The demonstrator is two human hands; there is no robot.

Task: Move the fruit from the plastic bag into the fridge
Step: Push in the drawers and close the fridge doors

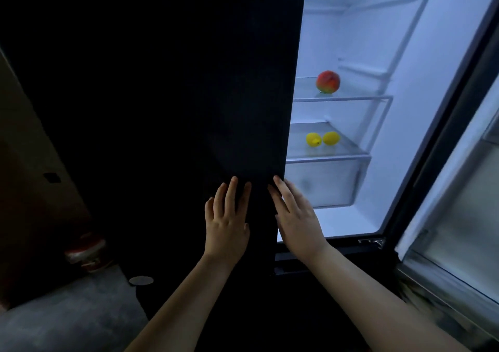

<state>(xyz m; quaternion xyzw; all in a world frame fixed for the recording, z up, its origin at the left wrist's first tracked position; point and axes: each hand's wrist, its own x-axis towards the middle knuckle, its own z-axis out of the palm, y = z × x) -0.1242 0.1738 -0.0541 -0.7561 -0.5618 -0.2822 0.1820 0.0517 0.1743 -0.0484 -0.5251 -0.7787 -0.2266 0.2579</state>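
The fridge (432,108) stands with its right door (464,203) swung wide, leaving the lit right side of the cabinet open from the top shelf down to the floor of the compartment. The dark left door (189,95) covers the rest, and its long right edge cuts straight down beside the shelves. A red and green fruit (327,81) sits on the upper glass shelf (343,99), near that edge. Two yellow fruits (313,139) (331,138) lie touching on the lower shelf (328,158), above a frosted drawer (324,184). Both arms reach forward and up. The left hand (226,222) lies flat on the dark door, fingers straight and slightly spread, grasping nothing. The right hand (297,216) is flat as well, its fingertips at the door's right edge, also holding nothing. On the dim floor (67,319) to the left sits a red and white object (86,251), too dark to identify.
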